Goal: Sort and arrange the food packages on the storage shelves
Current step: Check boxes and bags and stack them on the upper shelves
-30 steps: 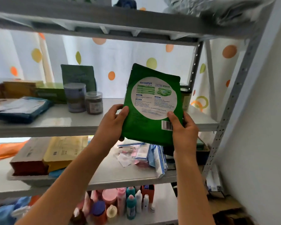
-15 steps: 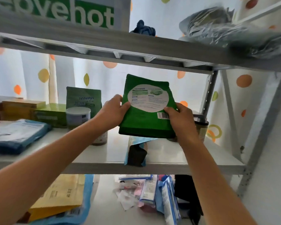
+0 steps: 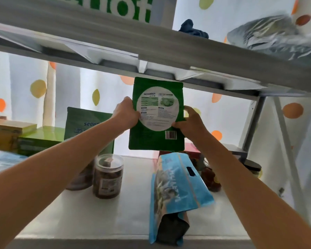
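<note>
A green pouch (image 3: 157, 141) with a round white label and a barcode stands upright above the back of the white shelf (image 3: 90, 218). My left hand (image 3: 127, 115) grips its left edge and my right hand (image 3: 191, 122) grips its right edge. A second green pouch (image 3: 81, 123) of the same brand stands at the back left. A blue pouch (image 3: 174, 191) lies on its side on the shelf below my right forearm, reaching the front edge.
A clear jar with dark contents (image 3: 108, 176) stands left of centre, another jar half hidden behind my left arm. Green and yellow boxes (image 3: 31, 139) sit at the back left, a blue pack (image 3: 2, 162) in front of them. The upper shelf (image 3: 169, 53) hangs low overhead; a metal post (image 3: 253, 121) stands right.
Both hands have carried the green pouch up from below the shelf and pushed it further back over the shelf, upright. The view has moved closer to the shelf.
</note>
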Motion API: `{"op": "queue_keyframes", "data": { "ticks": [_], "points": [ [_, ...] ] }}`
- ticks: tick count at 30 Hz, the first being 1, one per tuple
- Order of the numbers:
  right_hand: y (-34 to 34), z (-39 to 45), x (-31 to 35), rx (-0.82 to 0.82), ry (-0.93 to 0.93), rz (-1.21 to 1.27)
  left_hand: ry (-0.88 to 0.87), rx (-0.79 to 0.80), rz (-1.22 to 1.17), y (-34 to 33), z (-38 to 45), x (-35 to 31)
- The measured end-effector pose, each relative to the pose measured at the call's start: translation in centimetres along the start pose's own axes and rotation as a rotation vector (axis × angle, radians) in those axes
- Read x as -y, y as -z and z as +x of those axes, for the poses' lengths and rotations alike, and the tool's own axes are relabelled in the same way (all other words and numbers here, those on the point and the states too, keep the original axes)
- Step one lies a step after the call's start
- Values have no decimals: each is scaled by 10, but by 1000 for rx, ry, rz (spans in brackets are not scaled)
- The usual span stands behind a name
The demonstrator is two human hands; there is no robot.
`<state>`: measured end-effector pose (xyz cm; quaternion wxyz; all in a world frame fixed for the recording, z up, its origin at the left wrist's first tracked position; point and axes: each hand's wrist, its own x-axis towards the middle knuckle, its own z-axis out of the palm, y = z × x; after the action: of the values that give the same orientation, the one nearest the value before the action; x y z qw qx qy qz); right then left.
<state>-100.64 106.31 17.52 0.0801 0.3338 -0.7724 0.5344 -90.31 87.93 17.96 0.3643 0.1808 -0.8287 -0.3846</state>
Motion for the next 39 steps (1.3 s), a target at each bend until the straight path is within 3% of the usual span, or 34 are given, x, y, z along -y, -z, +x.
{"op": "queue_keyframes", "data": {
  "ticks": [7, 15, 22, 27, 31, 39],
  "points": [
    [-8, 50, -34, 28, -11, 79, -20, -112, -32, -20, 45, 5],
    [-15, 91, -43, 200, 63, 242, -30, -265, 110, -34, 74, 22],
    [-29, 122, -39, 195, 119, 223, 41, -421, 81, -47, 99, 26],
    [-39, 141, -50, 193, 62, 159, 1, -468, 334, -42, 108, 21],
    [-62, 135, -74, 192, 46, -6, -12, -359, 543, -44, 106, 30],
    [-71, 135, -82, 383, 84, -39, -60, -232, 834, -51, 93, 34]
  ]
}}
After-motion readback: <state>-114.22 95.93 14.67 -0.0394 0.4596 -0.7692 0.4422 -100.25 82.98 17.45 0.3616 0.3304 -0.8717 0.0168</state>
